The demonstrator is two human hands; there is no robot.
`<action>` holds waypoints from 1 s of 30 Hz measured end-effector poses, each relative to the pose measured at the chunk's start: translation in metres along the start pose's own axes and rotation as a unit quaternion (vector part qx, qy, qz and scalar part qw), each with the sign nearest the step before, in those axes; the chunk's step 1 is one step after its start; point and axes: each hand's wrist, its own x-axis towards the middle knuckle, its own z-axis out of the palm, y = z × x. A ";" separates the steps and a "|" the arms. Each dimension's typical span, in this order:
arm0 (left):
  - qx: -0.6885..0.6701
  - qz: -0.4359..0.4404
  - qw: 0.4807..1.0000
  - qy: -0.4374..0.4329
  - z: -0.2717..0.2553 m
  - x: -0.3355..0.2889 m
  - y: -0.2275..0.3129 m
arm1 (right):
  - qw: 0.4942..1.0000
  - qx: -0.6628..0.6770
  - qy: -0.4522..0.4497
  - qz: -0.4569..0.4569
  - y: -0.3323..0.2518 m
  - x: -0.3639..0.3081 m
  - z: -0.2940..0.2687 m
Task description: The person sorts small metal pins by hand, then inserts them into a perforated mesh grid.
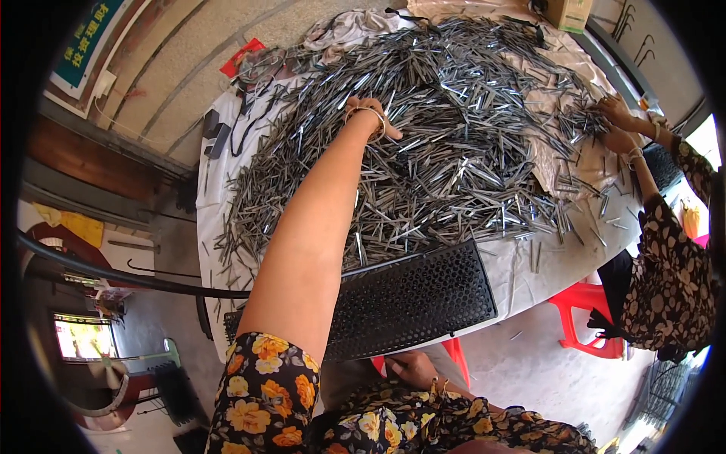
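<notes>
A wide heap of slim, shiny dark strips (pixel 454 181) covers most of the table. My left arm reaches over the near edge, and my left hand (pixel 370 113) lies on the heap's upper left part. Its thumb stands apart to the right; the other fingers are partly hidden, and no strip shows clearly in its grasp. A black perforated tray (pixel 412 303) with rows of round holes sits at the table's near edge, passing beneath my left forearm. Below the tray, my right hand (pixel 414 371) rests low by my lap, fingers loosely spread, apart from the strips.
At the right, a co-worker's hands (pixel 620 125) touch strips at the heap's edge. Red plastic stools (pixel 582 314) stand below. Small dark blocks (pixel 217 136) and crumpled cloth (pixel 355 30) lie on the far left side. A black curved bar (pixel 136 274) runs in from the left.
</notes>
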 end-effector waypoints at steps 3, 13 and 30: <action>-0.011 -0.016 0.999 0.044 0.002 -0.010 0.001 | 0.999 0.006 0.014 -0.033 -0.002 0.002 0.001; -0.017 -0.002 0.998 0.065 0.005 -0.031 0.011 | 0.999 0.018 -0.039 0.018 0.009 -0.003 0.006; -0.024 0.004 0.982 0.186 0.030 -0.031 -0.004 | 0.999 0.033 -0.029 0.008 -0.003 0.004 0.001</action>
